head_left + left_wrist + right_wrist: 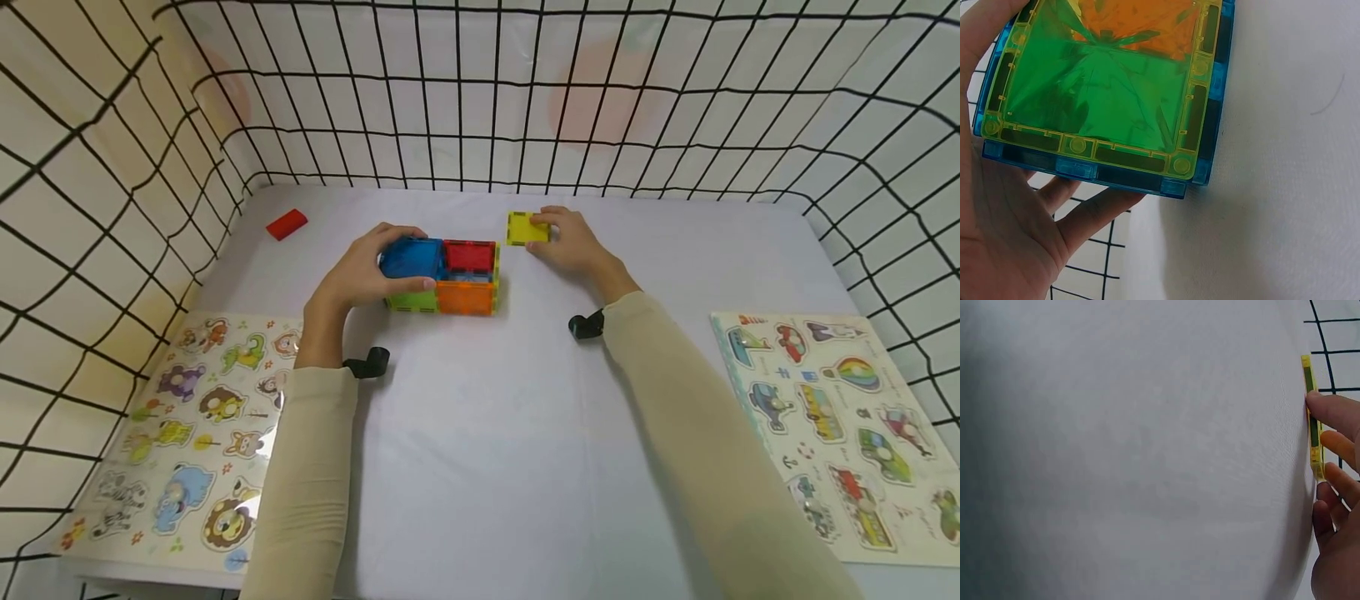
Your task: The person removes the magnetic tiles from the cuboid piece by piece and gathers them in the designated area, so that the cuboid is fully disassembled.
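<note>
A box built of see-through magnetic tiles [466, 297] stands near the middle of the table, with blue, red, orange, green and yellow faces; its right half is uncovered at the top. My left hand [367, 267] grips its left end, thumb along the front and fingers over the back. Seen close in the left wrist view, a green tile face [1104, 94] has a yellow-green frame and blue edges behind it. To the right of the box, my right hand [573, 242] pinches a yellow magnetic tile [519, 228] by its edges. That tile appears edge-on in the right wrist view.
A red cylinder [287, 224] lies at the back left. An animal puzzle board [191, 433] is at the left, and a vehicle puzzle board [840, 433] at the right. Black wire mesh [457, 100] fences the back and sides of the white table [472, 467].
</note>
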Action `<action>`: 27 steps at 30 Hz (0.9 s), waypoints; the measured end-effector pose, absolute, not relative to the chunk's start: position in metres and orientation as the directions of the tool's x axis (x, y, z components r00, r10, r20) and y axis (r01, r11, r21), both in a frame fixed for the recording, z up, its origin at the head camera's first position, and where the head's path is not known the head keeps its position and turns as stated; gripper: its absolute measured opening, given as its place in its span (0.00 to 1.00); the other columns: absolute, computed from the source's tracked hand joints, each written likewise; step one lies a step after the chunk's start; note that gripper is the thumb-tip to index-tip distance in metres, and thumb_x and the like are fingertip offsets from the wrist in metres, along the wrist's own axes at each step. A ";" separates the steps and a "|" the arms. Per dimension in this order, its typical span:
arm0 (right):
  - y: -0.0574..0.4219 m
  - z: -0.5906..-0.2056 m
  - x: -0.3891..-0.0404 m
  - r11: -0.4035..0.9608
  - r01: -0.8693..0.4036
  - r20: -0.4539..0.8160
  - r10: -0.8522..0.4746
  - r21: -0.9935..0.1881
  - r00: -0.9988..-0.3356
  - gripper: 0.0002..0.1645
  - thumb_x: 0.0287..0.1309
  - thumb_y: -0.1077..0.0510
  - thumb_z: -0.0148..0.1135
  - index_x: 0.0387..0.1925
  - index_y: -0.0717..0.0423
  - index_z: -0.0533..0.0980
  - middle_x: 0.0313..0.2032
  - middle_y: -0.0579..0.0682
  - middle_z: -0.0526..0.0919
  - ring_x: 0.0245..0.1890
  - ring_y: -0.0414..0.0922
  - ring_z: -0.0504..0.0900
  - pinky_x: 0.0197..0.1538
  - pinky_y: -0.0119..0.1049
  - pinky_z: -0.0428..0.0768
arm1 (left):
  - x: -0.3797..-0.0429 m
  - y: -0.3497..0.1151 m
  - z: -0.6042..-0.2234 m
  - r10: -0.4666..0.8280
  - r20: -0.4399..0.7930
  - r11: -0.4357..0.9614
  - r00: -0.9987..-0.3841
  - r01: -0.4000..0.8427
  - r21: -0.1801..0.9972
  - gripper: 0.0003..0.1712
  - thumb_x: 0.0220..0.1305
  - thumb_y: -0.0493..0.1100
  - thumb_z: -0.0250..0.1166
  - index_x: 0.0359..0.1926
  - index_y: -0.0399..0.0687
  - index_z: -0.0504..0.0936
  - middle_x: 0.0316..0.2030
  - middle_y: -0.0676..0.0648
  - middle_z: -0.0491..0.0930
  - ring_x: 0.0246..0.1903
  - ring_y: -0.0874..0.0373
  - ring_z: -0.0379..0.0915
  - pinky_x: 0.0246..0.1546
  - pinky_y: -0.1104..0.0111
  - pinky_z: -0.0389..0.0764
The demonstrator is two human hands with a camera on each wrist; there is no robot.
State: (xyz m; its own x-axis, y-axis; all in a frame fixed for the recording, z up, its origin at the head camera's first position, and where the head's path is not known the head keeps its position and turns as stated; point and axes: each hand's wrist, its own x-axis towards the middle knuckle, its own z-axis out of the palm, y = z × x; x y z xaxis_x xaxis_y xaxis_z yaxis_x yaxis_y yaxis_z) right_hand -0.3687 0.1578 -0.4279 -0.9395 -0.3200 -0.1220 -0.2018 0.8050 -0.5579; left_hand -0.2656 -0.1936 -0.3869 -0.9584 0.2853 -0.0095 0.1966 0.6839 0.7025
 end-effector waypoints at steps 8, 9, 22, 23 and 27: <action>0.164 -0.421 -0.365 0.780 -0.192 -0.127 -0.327 -0.596 -0.936 0.42 0.70 0.42 0.61 0.79 0.46 0.59 0.81 0.52 0.53 0.80 0.56 0.55 0.81 0.56 0.54 | -0.266 -0.193 -0.388 0.288 -0.002 0.686 -0.958 0.205 0.699 0.44 0.51 0.68 0.75 0.69 0.70 0.72 0.71 0.47 0.67 0.70 0.40 0.61 0.67 0.37 0.72; 0.165 -0.419 -0.364 0.773 -0.190 -0.125 -0.328 -0.605 -0.936 0.42 0.70 0.42 0.62 0.79 0.46 0.59 0.81 0.52 0.54 0.79 0.56 0.57 0.81 0.56 0.56 | -0.266 -0.193 -0.388 0.287 0.000 0.687 -0.958 0.206 0.697 0.44 0.51 0.68 0.76 0.69 0.70 0.72 0.71 0.47 0.67 0.70 0.40 0.61 0.67 0.37 0.72; 0.169 -0.405 -0.341 0.678 -0.217 -0.063 -0.362 -0.702 -0.930 0.48 0.65 0.39 0.68 0.78 0.49 0.60 0.78 0.49 0.60 0.77 0.54 0.62 0.77 0.50 0.68 | -0.264 -0.192 -0.389 0.289 0.042 0.682 -0.956 0.236 0.692 0.44 0.50 0.66 0.75 0.69 0.66 0.74 0.69 0.46 0.68 0.69 0.39 0.62 0.66 0.37 0.72; 0.169 -0.403 -0.338 0.671 -0.219 -0.057 -0.363 -0.709 -0.930 0.48 0.64 0.39 0.68 0.78 0.49 0.60 0.78 0.49 0.61 0.77 0.53 0.62 0.76 0.49 0.68 | -0.264 -0.192 -0.388 0.288 0.047 0.680 -0.957 0.239 0.693 0.44 0.50 0.66 0.75 0.68 0.66 0.75 0.69 0.46 0.68 0.69 0.39 0.63 0.66 0.37 0.72; 0.168 -0.398 -0.325 0.631 -0.215 -0.038 -0.363 -0.745 -0.931 0.48 0.62 0.39 0.70 0.77 0.48 0.61 0.77 0.49 0.63 0.76 0.52 0.65 0.76 0.48 0.70 | -0.265 -0.190 -0.388 0.283 0.058 0.684 -0.957 0.244 0.688 0.44 0.50 0.67 0.75 0.69 0.65 0.75 0.69 0.46 0.68 0.69 0.39 0.63 0.66 0.37 0.72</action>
